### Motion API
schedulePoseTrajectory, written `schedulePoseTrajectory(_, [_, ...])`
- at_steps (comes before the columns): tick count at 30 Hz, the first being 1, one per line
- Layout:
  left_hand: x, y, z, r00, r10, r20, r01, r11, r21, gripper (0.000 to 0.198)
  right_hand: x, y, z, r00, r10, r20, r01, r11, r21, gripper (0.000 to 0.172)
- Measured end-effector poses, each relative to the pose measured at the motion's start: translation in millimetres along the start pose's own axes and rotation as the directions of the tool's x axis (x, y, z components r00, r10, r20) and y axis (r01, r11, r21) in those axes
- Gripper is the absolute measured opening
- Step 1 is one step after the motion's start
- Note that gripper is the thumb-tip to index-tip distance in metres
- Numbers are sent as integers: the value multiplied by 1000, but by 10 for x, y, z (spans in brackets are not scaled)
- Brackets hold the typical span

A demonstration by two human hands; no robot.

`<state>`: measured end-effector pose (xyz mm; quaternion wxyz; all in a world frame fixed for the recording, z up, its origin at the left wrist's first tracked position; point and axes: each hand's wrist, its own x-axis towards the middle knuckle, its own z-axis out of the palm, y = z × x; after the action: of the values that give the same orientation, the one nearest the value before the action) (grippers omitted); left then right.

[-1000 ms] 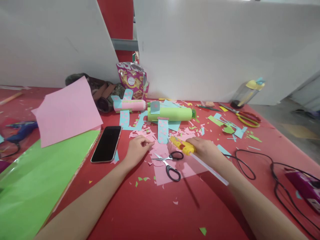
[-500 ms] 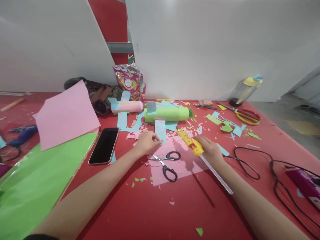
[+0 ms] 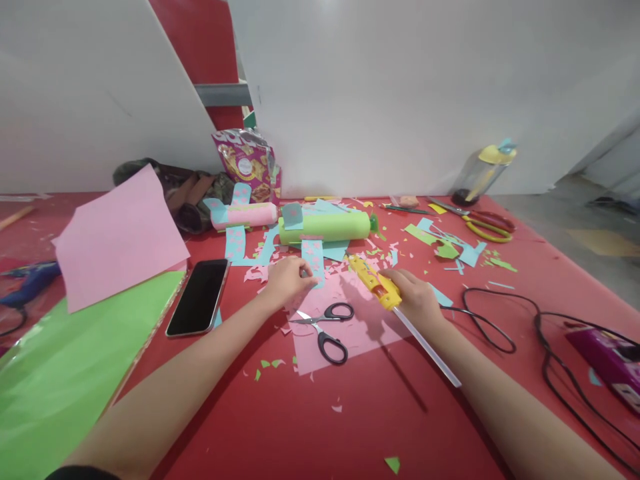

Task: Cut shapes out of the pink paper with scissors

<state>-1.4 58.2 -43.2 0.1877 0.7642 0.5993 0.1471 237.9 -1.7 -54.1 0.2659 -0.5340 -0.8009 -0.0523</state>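
Observation:
My right hand point(image 3: 417, 298) is wrapped round a yellow glue gun point(image 3: 373, 282) with a clear glue stick point(image 3: 427, 347) jutting back over my forearm; its nozzle points toward the green paper-covered plane model point(image 3: 325, 227). My left hand point(image 3: 286, 280) has its fingers pinched at the near end of the model's blue wing strip point(image 3: 314, 259), which is dotted with pink. Black-handled scissors point(image 3: 325, 330) lie on a pink sheet point(image 3: 350, 320) between my hands. A smaller pink plane model point(image 3: 245, 215) rests behind, to the left.
A black phone point(image 3: 199, 297) lies left of my left hand, beside large green point(image 3: 65, 373) and pink point(image 3: 117, 237) sheets. Black cable point(image 3: 500, 320) loops at right toward a purple device point(image 3: 607, 357). Yellow-red scissors point(image 3: 487, 225), a bottle point(image 3: 483, 172), a snack bag point(image 3: 245, 163) and paper scraps lie further back.
My left hand moved forward from near the scissors to the blue wing strip. My right hand swung the glue gun's nozzle up toward the green model.

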Motion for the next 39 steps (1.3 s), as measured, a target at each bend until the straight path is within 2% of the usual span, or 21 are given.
schedulePoseTrajectory(6, [-99, -37, -106, 993, 115, -38, -113, 993, 45, 19, 2, -1, 9, 1000, 17, 11, -17, 1000, 3, 22])
schedulePoseTrajectory(10, [-238, -15, -71, 972, 234, 13, -234, 967, 102, 22, 3, -14, -6, 999, 22, 28, -23, 1000, 17, 24])
schedulePoseTrajectory(13, [-290, -8, -16, 959, 275, 62, -282, 940, 193, 32, 4, -21, -16, 998, 30, 56, -32, 999, 34, 26])
schedulePoseTrajectory(18, [-288, -8, 18, 955, 276, 111, -296, 919, 261, 37, 5, -14, -11, 998, 38, 54, -39, 999, 22, 26])
schedulePoseTrajectory(25, [-298, 0, 17, 966, 251, 62, -258, 918, 301, 36, 6, -12, -18, 999, 20, 48, -21, 999, 25, 25])
schedulePoseTrajectory(29, [-314, -4, 13, 957, 266, 116, -289, 911, 295, 34, 3, -3, -10, 998, 25, 54, -26, 999, 27, 26])
schedulePoseTrajectory(33, [-322, -10, 9, 967, 239, 85, -254, 924, 287, 38, 1, 2, 4, 998, 37, 52, -38, 999, 16, 25])
schedulePoseTrajectory(39, [-329, -5, 8, 963, 240, 121, -265, 920, 288, 36, 4, -1, 5, 998, 43, 41, -43, 999, 2, 24])
